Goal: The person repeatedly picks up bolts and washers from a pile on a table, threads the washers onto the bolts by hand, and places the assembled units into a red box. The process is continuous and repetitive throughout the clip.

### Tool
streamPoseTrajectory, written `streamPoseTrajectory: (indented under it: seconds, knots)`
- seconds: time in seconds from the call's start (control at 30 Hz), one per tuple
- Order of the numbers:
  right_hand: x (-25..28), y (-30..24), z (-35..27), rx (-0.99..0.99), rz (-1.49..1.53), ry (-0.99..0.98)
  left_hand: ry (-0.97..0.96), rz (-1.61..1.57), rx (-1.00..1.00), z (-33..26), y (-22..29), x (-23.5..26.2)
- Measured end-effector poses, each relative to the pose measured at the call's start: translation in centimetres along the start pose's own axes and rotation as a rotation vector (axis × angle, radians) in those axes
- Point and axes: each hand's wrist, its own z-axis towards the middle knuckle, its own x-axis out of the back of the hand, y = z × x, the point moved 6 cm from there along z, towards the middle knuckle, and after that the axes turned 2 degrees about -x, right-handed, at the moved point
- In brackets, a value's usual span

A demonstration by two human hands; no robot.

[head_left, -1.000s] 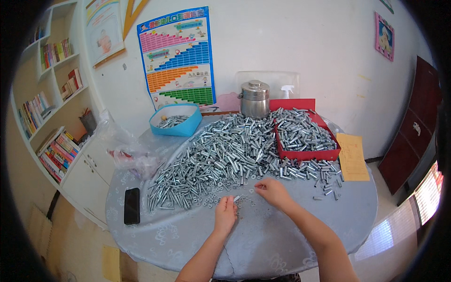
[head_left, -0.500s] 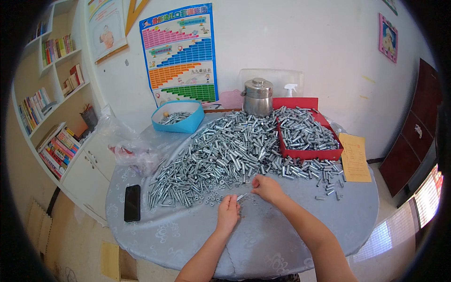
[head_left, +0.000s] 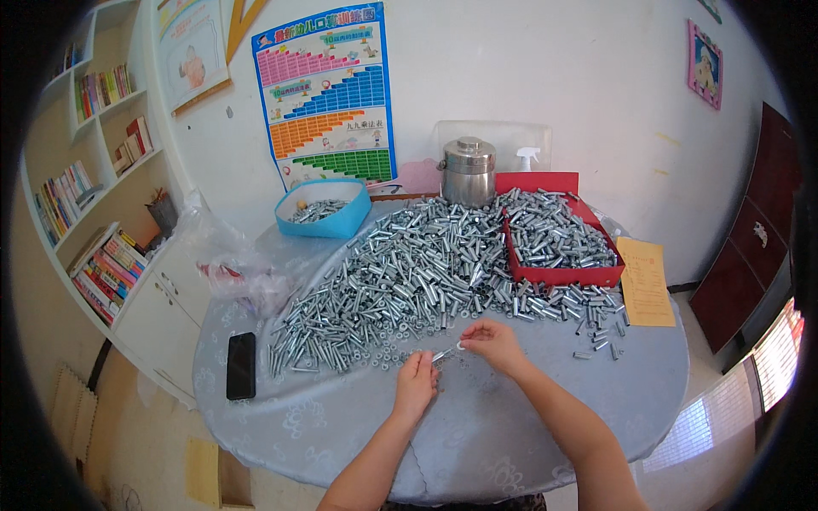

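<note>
Over the near middle of the table, my left hand [head_left: 415,385] pinches a slim silver metal bolt [head_left: 442,354] whose end points up and to the right. Just right of that end, my right hand [head_left: 496,346] holds a small pale washer [head_left: 461,345] between thumb and fingertips. The washer and the bolt are apart. Beyond both hands spreads a large heap of silver bolts and metal sleeves [head_left: 409,268], with loose washers [head_left: 388,345] scattered along its near edge.
A red box [head_left: 567,277] full of metal sleeves stands at the right, beside a tan paper [head_left: 645,281]. Behind are a steel canister [head_left: 469,179] and a light-blue bin [head_left: 328,226] with metal parts. A black phone [head_left: 241,366] and plastic bags [head_left: 230,264] lie left.
My right hand has lifted slightly away from the heap's near edge, and a washer now shows at its fingertips. My left hand keeps its hold on the bolt, almost unmoved.
</note>
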Motion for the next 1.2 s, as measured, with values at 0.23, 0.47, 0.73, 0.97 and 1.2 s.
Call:
streamPoseTrajectory:
  seconds: [0.23,0.47,0.73,0.97,1.2]
  knots:
    - [-1.0,-0.9,-3.0,-0.124,0.247,-0.010,-0.133,-0.104,0.143,-0.3,-0.8,-1.0]
    - [-0.8,0.1,-3.1,-0.141,0.238,-0.018,-0.229,-0.133,0.207,-0.6,-0.6,-1.6]
    - [-1.2,0.4,-3.3,-0.230,0.400,0.004,-0.280,-0.156,0.287,-0.7,-0.7,-1.7]
    - [-1.8,0.1,-3.5,-0.226,0.501,-0.040,-0.308,-0.203,0.355,-1.0,-0.7,-2.0]
    - [-2.2,0.6,-3.7,-0.258,0.537,-0.066,-0.354,-0.247,0.414,-1.1,-1.1,-2.3]
